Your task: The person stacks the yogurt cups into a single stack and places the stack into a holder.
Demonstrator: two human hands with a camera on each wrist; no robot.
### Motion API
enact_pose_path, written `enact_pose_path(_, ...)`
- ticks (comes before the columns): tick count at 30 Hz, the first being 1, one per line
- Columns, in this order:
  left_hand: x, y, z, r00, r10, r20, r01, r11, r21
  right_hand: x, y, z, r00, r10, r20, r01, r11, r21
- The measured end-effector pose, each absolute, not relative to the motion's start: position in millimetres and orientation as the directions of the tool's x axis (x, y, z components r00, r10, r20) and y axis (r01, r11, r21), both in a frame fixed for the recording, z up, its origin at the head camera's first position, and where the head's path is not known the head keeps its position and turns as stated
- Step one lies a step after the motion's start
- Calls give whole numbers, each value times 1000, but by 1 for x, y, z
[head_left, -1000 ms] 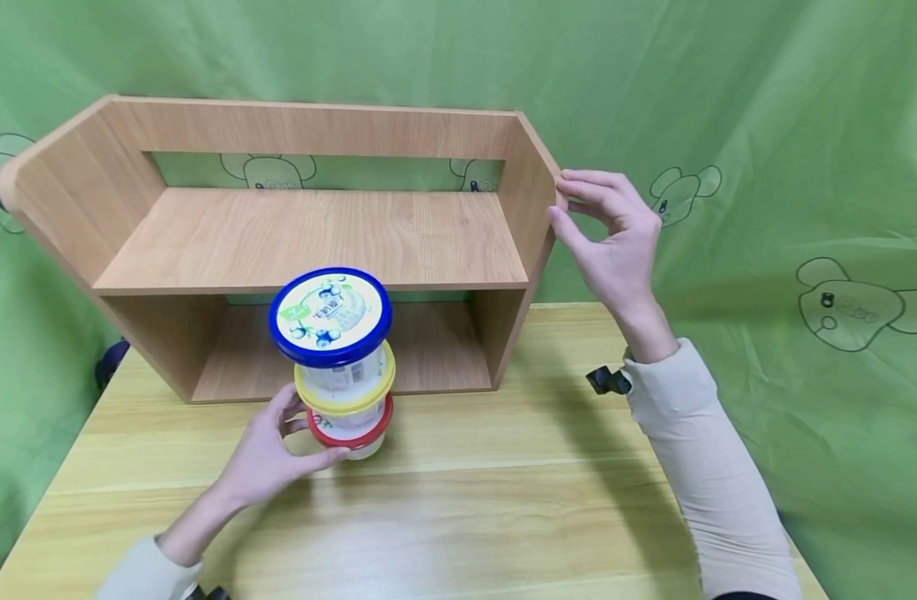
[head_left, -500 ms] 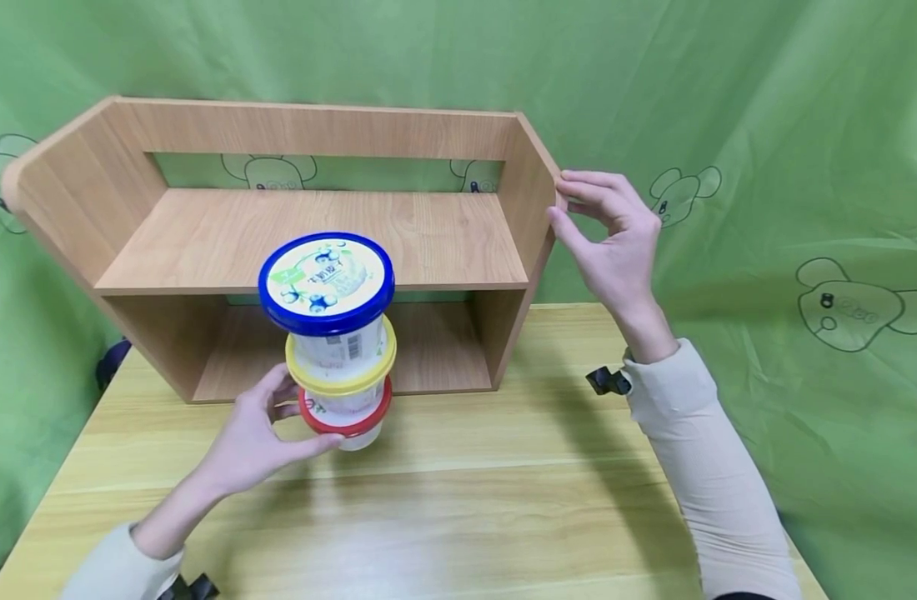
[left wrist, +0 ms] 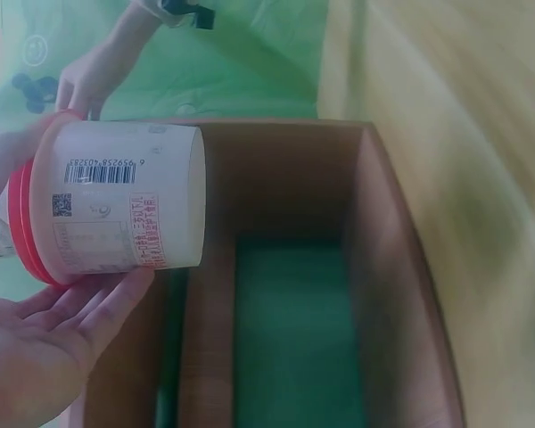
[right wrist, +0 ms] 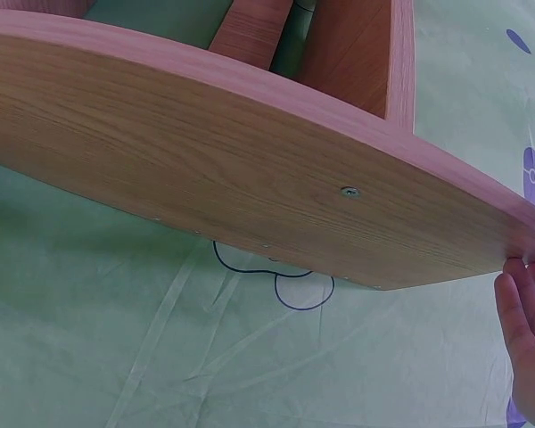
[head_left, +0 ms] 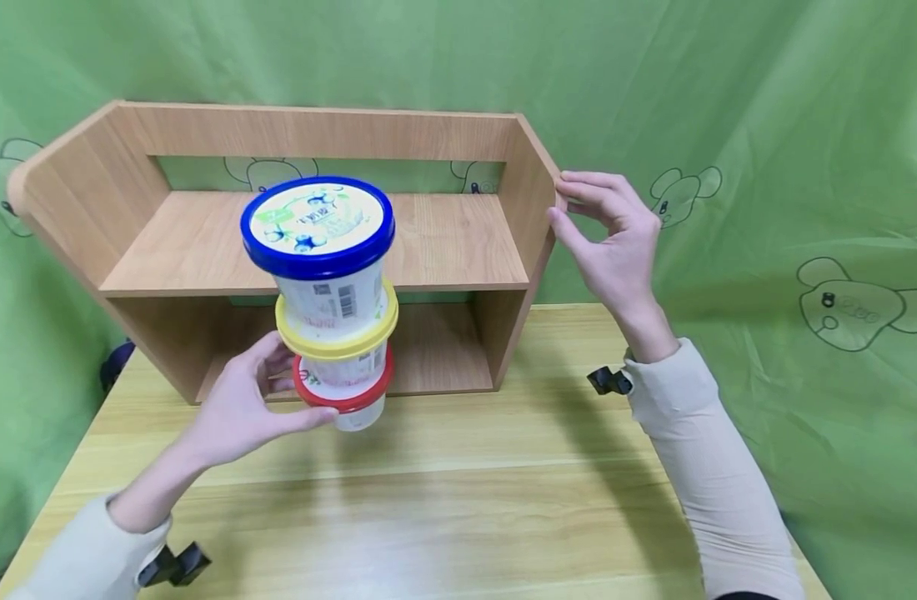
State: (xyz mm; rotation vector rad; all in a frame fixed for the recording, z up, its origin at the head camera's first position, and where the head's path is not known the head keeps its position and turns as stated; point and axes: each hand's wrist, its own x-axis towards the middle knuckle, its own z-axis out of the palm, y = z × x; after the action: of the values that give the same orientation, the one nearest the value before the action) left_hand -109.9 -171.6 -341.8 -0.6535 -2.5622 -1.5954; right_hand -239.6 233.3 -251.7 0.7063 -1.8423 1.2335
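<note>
Three lidded plastic tubs form a stack: a blue-lidded tub [head_left: 319,225] on top, a yellow-lidded tub [head_left: 338,333] in the middle, a red-lidded tub [head_left: 346,387] at the bottom. My left hand [head_left: 237,404] grips the red-lidded tub by its lid and side, thumb in front, fingers behind. The stack is raised above the table, before the wooden shelf [head_left: 458,242]. In the left wrist view, the red-lidded tub [left wrist: 125,196] shows a barcode, and fingers lie along its side. My right hand [head_left: 616,233] pinches the front edge of the shelf's right side panel, also seen in the right wrist view.
The two-tier shelf stands on a light wooden table [head_left: 458,500], with a slot in its back. Its upper board [head_left: 458,237] lies behind the blue lid. A green curtain [head_left: 766,167] with printed bear faces hangs behind and at the sides.
My left hand has lifted the stack of tubs upward, bringing the blue lid in front of the upper board. The right hand has stayed at the shelf's side panel.
</note>
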Motion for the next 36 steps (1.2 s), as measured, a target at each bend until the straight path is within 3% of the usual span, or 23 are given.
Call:
enact_pose_path(16, -127, -178, -294, -863, 370, 343, 471, 348, 811, -241, 233, -251, -529, -22, 848, -792, 373, -484)
enact_pose_path(36, -156, -172, -241, -911, 322, 260, 367, 342, 865, -240, 235, -252, -527, -23, 850, -788, 388, -478)
